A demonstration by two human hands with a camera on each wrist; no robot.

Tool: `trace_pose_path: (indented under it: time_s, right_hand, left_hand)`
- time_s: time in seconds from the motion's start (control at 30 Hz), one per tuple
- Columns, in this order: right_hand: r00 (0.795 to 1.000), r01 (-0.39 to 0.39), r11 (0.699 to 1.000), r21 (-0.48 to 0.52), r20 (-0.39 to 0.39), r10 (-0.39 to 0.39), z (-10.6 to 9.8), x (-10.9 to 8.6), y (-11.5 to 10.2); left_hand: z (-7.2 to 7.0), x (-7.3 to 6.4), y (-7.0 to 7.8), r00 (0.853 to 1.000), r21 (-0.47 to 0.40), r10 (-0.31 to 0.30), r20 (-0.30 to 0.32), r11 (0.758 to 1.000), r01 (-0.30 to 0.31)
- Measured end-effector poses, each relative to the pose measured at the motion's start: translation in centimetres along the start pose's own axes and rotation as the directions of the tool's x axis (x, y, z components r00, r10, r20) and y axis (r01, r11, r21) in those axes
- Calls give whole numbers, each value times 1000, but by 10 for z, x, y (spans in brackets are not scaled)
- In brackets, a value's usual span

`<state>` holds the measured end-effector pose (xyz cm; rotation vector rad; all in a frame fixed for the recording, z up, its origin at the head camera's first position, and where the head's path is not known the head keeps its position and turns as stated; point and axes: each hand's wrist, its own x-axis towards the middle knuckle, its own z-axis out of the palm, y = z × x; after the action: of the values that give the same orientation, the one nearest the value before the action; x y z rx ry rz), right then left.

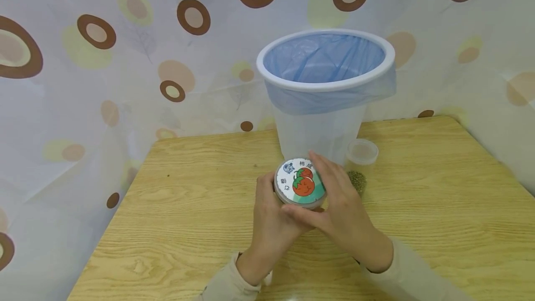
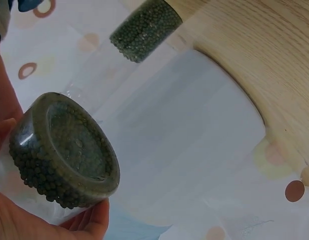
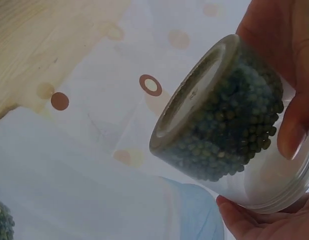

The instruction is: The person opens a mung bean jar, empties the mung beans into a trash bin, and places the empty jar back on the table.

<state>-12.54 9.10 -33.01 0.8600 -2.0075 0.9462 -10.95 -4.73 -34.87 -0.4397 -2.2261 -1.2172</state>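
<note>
A clear plastic jar [image 2: 69,150] part-filled with small green beans is held up in front of me above the table. Its round lid [image 1: 298,182] carries a picture of two red persimmons or tomatoes on white and green. My left hand [image 1: 269,215] grips the jar's side, fingers partly hidden behind it. My right hand [image 1: 344,208] curls round the lid's edge from the right, thumb at the near side and fingers at the far side. The lid is on the jar. In the right wrist view the jar body [image 3: 219,120] tilts, with the beans lying toward its base.
A white bin [image 1: 317,129] lined with a blue plastic bag [image 1: 326,59] stands at the back of the wooden table [image 1: 188,208]. Right beside it is another clear lidded jar [image 1: 362,154] with green beans at its bottom. A patterned sheet [image 1: 138,59] hangs behind.
</note>
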Motion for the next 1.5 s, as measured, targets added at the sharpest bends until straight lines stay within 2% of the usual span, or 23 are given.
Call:
trace_pose_path:
  time_s: [0.23, 0.37, 0.5, 0.7, 0.93, 1.17, 1.33, 1.5]
  right_hand:
    - [999, 32, 998, 61, 10, -32, -4, 3, 0]
    - [998, 51, 994, 92, 24, -53, -6, 5, 1]
    - [997, 53, 989, 141, 47, -61, -7, 6, 3]
    - [993, 42, 974, 224, 102, -67, -10, 6, 9]
    - [981, -6, 971, 241, 191, -42, -16, 3, 14]
    - [968, -17, 957, 289, 243, -56, -23, 4, 17]
    - [958, -22, 946, 322, 277, -72, -28, 5, 18]
    - [951, -2, 933, 360, 288, -110, -30, 5, 20]
  left_hand:
    - [1, 0, -2, 998, 12, 60, -17, 998, -60]
    - [1, 0, -4, 997, 4, 69, -20, 998, -69]
    - [-2, 0, -3, 999, -29, 31, 8, 999, -31]
    - [-5, -2, -2, 995, -151, -57, 83, 986, 69]
    - [-10, -3, -1, 986, -199, -61, 157, 976, 93]
    - [-15, -1, -2, 965, -263, -48, 259, 957, 119]
    - [-21, -1, -3, 939, -336, -34, 342, 929, 156]
    - [-26, 1, -4, 916, -419, 22, 401, 893, 162]
